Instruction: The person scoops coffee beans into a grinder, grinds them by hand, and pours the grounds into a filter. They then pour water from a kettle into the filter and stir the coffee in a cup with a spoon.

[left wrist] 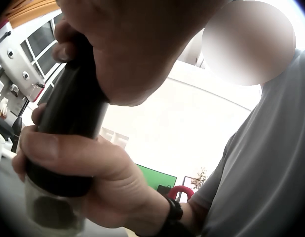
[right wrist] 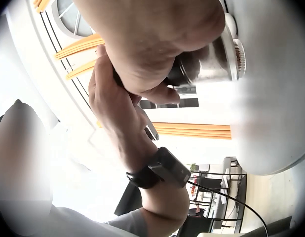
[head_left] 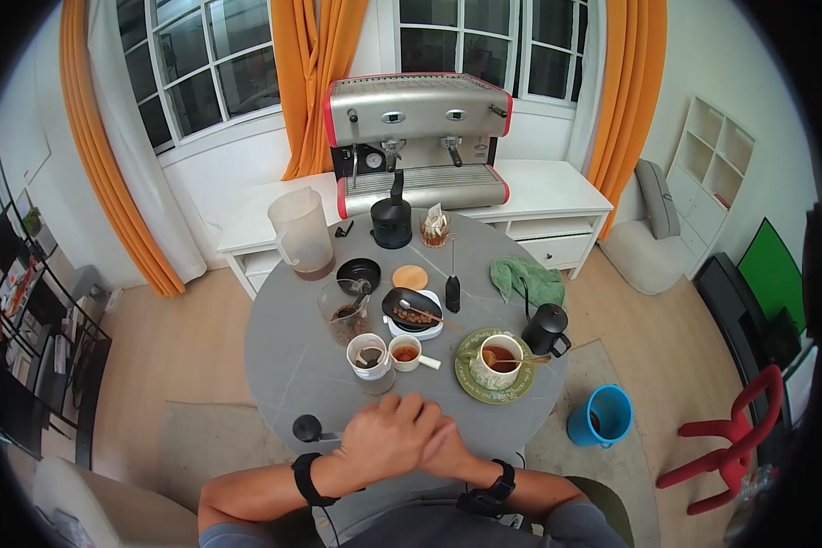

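Both hands hold a hand coffee grinder (left wrist: pixel 73 113) at chest height above the near table edge. It has a black cylindrical body and a clear jar (left wrist: pixel 54 212) at the bottom with dark contents. My left hand (head_left: pixel 379 438) grips its upper end, fingers curled over the top. Just below, my right hand (head_left: pixel 447 449) wraps round the lower body, thumb across the front in the left wrist view. The crank's black knob (head_left: pixel 308 427) sticks out to the left of the left hand. In the head view the hands hide the grinder's body.
On the round grey table (head_left: pixel 283 374) stand a lidded glass jar (head_left: pixel 372 365), a small handled cup (head_left: pixel 406 353), a scale with a bean tray (head_left: pixel 413 309), a teacup on a green saucer (head_left: pixel 500 356) and a black kettle (head_left: pixel 546 331). A blue bucket (head_left: pixel 601 416) sits right on the floor.
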Motion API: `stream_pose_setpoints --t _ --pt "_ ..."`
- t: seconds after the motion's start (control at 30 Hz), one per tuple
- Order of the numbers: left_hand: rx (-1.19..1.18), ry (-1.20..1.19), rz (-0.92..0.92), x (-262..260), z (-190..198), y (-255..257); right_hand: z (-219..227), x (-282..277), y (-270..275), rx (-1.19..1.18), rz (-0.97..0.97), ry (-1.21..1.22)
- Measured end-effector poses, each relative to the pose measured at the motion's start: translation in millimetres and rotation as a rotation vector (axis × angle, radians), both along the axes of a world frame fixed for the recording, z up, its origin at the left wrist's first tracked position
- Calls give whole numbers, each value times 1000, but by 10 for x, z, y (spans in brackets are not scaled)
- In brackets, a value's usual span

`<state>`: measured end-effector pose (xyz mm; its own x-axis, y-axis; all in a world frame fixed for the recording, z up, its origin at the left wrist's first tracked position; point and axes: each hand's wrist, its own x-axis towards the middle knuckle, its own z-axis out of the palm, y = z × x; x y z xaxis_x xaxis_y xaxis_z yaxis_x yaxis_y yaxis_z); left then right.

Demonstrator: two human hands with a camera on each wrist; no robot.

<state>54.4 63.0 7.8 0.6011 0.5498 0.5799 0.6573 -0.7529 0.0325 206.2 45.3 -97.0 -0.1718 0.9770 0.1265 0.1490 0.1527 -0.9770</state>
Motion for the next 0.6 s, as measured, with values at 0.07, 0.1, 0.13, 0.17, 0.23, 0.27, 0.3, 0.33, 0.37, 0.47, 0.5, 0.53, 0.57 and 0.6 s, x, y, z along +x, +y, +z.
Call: stream_pose_setpoints --t 0.07,0.1,0.13,0.17,0.23,0.27,0.3,0.33,0.37,0.47,0.5,0.53,0.57,0.6 --pt "-1 37 -263 -41 60 -8 -73 190 108 203 488 46" --pt "0 37 -264 -35 101 -14 -28 204 147 203 488 45" --pt "-24 17 -457 -28 148 -25 37 226 196 429 668 84" --pt "-46 -4 -651 -21 172 -29 107 233 217 659 844 121" --pt "-22 24 -561 -27 126 27 49 270 149 462 760 137" --pt "-1 53 -468 -26 95 61 39 279 114 265 674 154" --pt "1 52 -465 -12 51 75 28 233 90 266 677 153" --pt "7 45 -227 8 1 89 36 144 83 41 428 8" --pt "9 38 10 18 -21 84 34 91 64 -184 173 -133" --pt "43 70 -205 -29 31 45 -106 143 87 58 359 31" --pt "48 72 -204 -49 86 36 -95 175 145 64 360 31" --pt "38 47 -430 -69 150 6 -76 211 193 262 599 63" --pt "27 18 -658 -79 187 -6 -51 230 216 462 833 94" --pt "25 17 -659 -84 190 14 -31 234 213 459 832 94"
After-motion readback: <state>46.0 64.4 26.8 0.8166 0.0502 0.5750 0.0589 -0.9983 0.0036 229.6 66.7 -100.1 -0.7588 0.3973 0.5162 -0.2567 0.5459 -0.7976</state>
